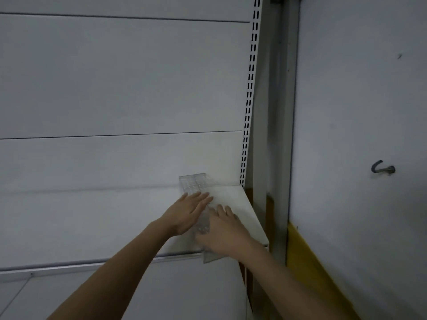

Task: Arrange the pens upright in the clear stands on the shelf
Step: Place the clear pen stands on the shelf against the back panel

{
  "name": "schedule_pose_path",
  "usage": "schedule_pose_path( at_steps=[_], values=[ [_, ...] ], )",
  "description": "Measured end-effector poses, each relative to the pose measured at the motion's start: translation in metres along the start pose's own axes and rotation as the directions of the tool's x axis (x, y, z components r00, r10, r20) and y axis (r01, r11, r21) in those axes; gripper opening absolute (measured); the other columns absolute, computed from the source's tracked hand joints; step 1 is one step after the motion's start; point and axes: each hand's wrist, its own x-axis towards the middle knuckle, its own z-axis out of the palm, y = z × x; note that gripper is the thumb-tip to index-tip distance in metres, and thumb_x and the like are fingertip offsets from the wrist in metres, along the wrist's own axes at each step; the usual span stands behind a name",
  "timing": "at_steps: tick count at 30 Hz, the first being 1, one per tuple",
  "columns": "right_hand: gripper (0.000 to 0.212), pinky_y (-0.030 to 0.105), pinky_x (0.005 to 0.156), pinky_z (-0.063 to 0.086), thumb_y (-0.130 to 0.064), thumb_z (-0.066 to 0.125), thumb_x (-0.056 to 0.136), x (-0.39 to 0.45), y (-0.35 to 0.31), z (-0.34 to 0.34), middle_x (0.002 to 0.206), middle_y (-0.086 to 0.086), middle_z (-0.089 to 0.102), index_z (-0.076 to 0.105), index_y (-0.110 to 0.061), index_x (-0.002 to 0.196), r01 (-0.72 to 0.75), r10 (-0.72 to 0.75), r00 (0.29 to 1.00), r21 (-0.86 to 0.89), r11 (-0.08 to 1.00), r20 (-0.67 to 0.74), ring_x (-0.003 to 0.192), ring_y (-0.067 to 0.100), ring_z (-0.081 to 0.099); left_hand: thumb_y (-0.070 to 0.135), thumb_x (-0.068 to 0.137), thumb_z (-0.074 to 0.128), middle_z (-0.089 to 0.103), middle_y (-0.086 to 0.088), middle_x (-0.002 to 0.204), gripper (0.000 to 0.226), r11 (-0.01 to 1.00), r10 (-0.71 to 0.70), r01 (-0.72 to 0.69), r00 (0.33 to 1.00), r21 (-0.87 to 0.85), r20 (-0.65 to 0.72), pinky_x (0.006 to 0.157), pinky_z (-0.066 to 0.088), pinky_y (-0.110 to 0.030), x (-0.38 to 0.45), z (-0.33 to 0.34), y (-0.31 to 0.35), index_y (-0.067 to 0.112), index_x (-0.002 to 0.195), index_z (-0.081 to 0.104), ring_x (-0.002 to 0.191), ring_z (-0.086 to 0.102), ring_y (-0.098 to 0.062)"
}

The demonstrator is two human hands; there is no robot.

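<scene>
Two bare hands flat on a clear stand lying lengthwise near the right end of a white shelf, its far end by the back panel, its near end jutting over the front edge. Left hand with fingers straight and together, pressing the stand's left side; right hand with fingers spread and relaxed on its right side (nothing clamped or pinched). Slotted upright just right of the shelf, grey hook on the wall well apart.

Clear stand mid-section hidden under hands; 2 forearms cut off at btm edge.
</scene>
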Motion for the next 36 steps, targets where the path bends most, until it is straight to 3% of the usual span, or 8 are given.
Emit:
schedule_pose_path(
  at_steps=[6,11,14,18,20,24,32,36],
  values=[
    [0.071,0.036,0.123,0.001,-0.036,0.043,0.105,0.011,0.041,-0.031,0.167,0.001,-0.005,0.002,-0.016,0.159,0.144,-0.121,0.973,-0.111,0.983,0.196,0.154,0.019,-0.004,0.074,0.073,-0.028,0.01,0.005,0.166,0.108,0.941,-0.096,0.134,0.986,0.309,-0.136,0.124,-0.003,-0.034,-0.032,0.018,0.007,0.022,0.159,0.012,0.153,0.003,-0.012],
    [0.068,0.04,0.124,-0.001,-0.031,0.039,0.106,0.017,0.044,-0.029,0.167,0.0,-0.008,-0.001,-0.017,0.159,0.157,-0.124,0.975,-0.173,0.972,0.187,0.154,0.019,-0.007,0.063,0.099,0.012,0.003,0.0,0.167,0.075,0.937,-0.169,0.194,0.98,0.291,-0.11,0.124,-0.003,-0.038,-0.029,0.018,0.02,0.019,0.159,0.006,0.153,-0.003,-0.016],
    [0.073,0.048,0.124,-0.003,-0.042,0.04,0.104,0.013,0.046,-0.02,0.166,-0.001,-0.015,-0.003,-0.021,0.159,0.115,-0.095,0.99,-0.205,0.972,0.106,0.153,0.02,-0.013,0.083,0.081,0.007,0.001,0.005,0.167,0.093,0.953,-0.129,0.156,0.985,0.261,-0.117,0.123,-0.005,-0.04,-0.044,0.0,-0.006,0.031,0.159,0.007,0.153,-0.006,-0.015],
    [0.093,0.048,0.124,0.012,-0.065,0.052,0.091,-0.002,0.053,0.001,0.165,-0.004,-0.016,0.001,-0.027,0.159,-0.058,0.079,0.981,0.124,0.991,-0.178,0.153,0.023,-0.008,0.096,0.061,0.036,0.007,-0.002,0.167,0.118,0.926,-0.353,0.379,0.866,0.003,-0.355,0.122,0.012,-0.047,-0.074,-0.028,-0.064,0.031,0.157,0.016,0.153,0.01,-0.024],
    [0.104,0.045,0.121,0.025,-0.065,0.065,0.083,-0.004,0.056,0.013,0.164,0.0,-0.003,0.006,-0.023,0.158,-0.129,0.215,0.947,0.334,0.934,-0.237,0.152,0.027,0.009,0.076,0.063,0.068,0.011,-0.004,0.166,0.117,0.876,-0.481,0.422,0.799,-0.235,-0.36,0.119,0.022,-0.045,-0.084,-0.033,-0.079,0.026,0.157,0.02,0.151,0.018,-0.023],
    [0.097,0.043,0.116,0.035,-0.05,0.073,0.083,0.005,0.058,0.026,0.162,0.004,0.012,0.016,-0.02,0.157,-0.114,0.238,0.946,0.461,0.88,-0.22,0.145,0.027,0.029,0.047,0.065,0.088,0.029,-0.007,0.159,0.113,0.83,-0.488,0.33,0.82,-0.45,-0.3,0.119,0.028,-0.043,-0.075,-0.02,-0.082,0.021,0.155,0.025,0.145,0.031,-0.023],
    [0.09,0.047,0.125,0.007,-0.056,0.057,0.094,0.035,0.061,0.01,0.166,-0.001,-0.015,0.002,-0.026,0.159,-0.045,0.066,0.969,0.093,0.995,-0.237,0.153,0.026,-0.008,0.043,0.065,0.09,0.007,-0.006,0.166,0.118,0.87,-0.465,0.323,0.791,-0.373,-0.397,0.118,0.024,-0.038,-0.055,-0.003,-0.082,0.029,0.157,0.019,0.151,0.016,-0.021],
    [0.084,0.052,0.121,-0.007,-0.067,0.037,0.096,0.054,0.047,0.017,0.167,0.003,-0.007,-0.001,-0.027,0.159,-0.039,0.014,0.98,-0.12,0.992,-0.199,0.154,0.026,-0.009,0.044,0.063,0.09,0.02,-0.002,0.164,0.108,0.883,-0.451,0.349,0.815,-0.314,-0.362,0.117,0.024,-0.036,-0.04,-0.012,-0.087,0.024,0.153,0.033,0.149,0.024,-0.02]
  ],
)
